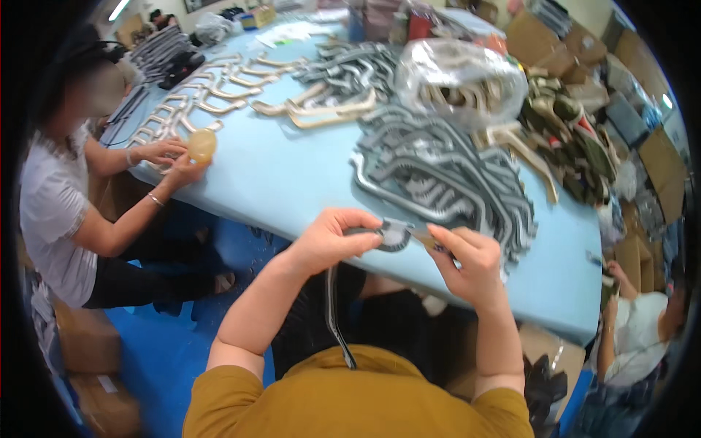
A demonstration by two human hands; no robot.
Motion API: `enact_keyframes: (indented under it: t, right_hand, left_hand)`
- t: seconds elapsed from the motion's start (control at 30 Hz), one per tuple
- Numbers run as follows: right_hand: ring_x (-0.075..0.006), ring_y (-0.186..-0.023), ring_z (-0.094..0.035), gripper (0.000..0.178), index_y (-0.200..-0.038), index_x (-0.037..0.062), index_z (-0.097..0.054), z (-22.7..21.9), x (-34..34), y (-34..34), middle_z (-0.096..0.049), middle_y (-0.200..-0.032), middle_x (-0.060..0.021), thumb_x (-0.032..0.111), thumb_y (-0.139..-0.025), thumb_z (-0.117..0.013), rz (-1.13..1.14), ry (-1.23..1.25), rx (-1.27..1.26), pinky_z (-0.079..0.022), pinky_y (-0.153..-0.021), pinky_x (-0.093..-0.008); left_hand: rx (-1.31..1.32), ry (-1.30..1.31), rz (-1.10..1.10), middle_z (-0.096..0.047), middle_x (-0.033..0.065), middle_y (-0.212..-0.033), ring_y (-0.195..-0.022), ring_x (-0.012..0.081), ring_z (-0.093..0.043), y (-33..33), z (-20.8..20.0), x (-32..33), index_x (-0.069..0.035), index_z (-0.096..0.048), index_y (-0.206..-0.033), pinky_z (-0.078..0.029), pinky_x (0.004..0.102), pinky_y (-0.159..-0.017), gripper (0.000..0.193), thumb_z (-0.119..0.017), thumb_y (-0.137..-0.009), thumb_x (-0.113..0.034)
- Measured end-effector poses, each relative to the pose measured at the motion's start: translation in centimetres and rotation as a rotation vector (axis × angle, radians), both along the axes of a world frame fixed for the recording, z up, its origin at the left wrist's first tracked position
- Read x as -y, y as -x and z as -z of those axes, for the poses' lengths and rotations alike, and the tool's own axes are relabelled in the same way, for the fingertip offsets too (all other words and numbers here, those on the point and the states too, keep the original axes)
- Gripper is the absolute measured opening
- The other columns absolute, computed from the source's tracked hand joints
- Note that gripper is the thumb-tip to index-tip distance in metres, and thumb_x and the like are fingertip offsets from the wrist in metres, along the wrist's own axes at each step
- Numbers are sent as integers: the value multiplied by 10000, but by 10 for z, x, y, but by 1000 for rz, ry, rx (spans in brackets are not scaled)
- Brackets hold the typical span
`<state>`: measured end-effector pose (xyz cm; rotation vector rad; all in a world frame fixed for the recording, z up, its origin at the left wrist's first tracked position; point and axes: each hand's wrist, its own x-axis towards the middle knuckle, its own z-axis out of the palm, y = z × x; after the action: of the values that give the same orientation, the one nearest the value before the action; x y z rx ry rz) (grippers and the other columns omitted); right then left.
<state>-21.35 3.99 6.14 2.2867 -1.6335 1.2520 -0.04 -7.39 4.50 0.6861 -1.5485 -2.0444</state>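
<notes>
Over the table's near edge, my left hand (334, 237) pinches a curved grey strip (396, 235) with a dark inner edge between thumb and fingers. My right hand (471, 261) is closed on a small, thin tan piece (423, 239) that meets the strip's right end; its kind is too blurred to make out. Below my left wrist a narrow black-and-white band (332, 314) hangs toward my lap. Just beyond my hands lies a heap of similar grey curved strips (431, 171), some with notched edges.
The light blue table (277, 208) carries cream curved pieces (234, 91), a clear plastic bag (460, 84) of them and an olive-green pile (566, 139). At left a person's hands hold a yellowish roll (202, 146); another person (635, 328) is at right. Cardboard boxes (87, 339) stand lower left.
</notes>
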Motion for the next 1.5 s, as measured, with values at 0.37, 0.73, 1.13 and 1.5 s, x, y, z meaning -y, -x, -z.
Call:
enact_keyframes:
  t: [0.37, 0.73, 1.13, 1.5]
  right_hand:
    - [-100, -544, -435, 335, -1074, 19, -488, 4, 6, -30, -468, -643, -23, 69, -771, -621, 37, -240, 406, -361, -511, -223]
    - [-213, -580, -572, 411, -1071, 22, -606, -8, 30, -13, -604, -744, -95, 71, -679, -718, -31, -44, 21, -454, -517, -272]
    - [-174, -565, -584, 393, -1044, 65, -637, -1, 24, -10, -634, -743, -53, 89, -661, -722, -14, 45, -81, -458, -498, -263]
    - [-159, -510, -557, 357, -1009, 67, -649, 3, 21, -5, -603, -665, -31, 94, -662, -724, -26, 84, -94, -433, -455, -258]
  left_hand:
    - [-49, 109, -22, -609, -1, -819, -692, 32, -522, -1, 12, 2, -2, -619, -994, -427, 181, -609, 219, -650, -799, -98]
    - [-15, 124, -97, -592, -20, -735, -623, 26, -505, -22, 3, 33, -9, -632, -978, -407, 171, -552, 218, -667, -784, -101]
    - [0, 76, 63, -594, 0, -749, -621, 37, -504, -16, 2, 28, -6, -628, -950, -399, 174, -546, 212, -685, -757, -74]
    - [-54, 21, 120, -607, 1, -775, -647, 34, -507, -7, 5, 24, 0, -634, -938, -405, 181, -564, 201, -682, -755, -67]
